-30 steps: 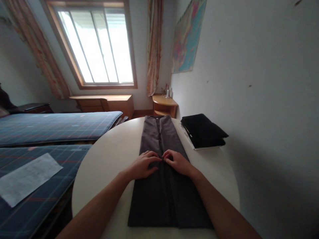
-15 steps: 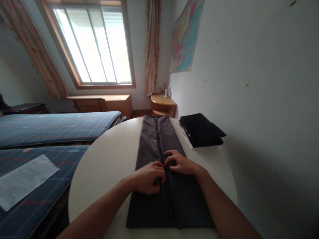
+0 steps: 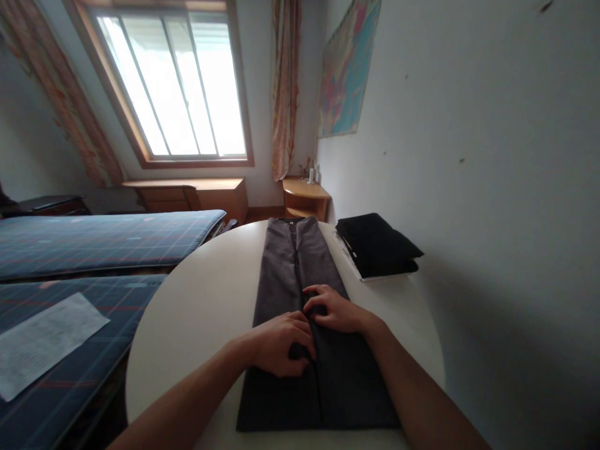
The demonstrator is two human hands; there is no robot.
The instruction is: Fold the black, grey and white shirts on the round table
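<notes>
A dark grey garment (image 3: 281, 269), folded into a long strip with a small label at its far end, lies flat on a round white table (image 3: 187, 325). A straight seam or opening runs down its middle. My left hand (image 3: 284, 344) has curled fingers and a thumb closed on the cloth along this line, in the nearer half. Just beyond and to the right, my right hand (image 3: 335, 309) bends its fingers and thumb onto the cloth at the same line. The fingertips partly hide the edge between them.
Black folded cloth (image 3: 377, 244) lies on the table at the right, close to the white wall (image 3: 492, 219). To the left are beds with blue plaid mattresses (image 3: 107, 240) and a printed sheet of paper (image 3: 51, 344). A wooden corner shelf (image 3: 307, 187) stands beyond the table.
My left hand has slid a little toward me along the middle line of the garment. My right hand has shifted slightly left, and the cloth between the hands lies flatter.
</notes>
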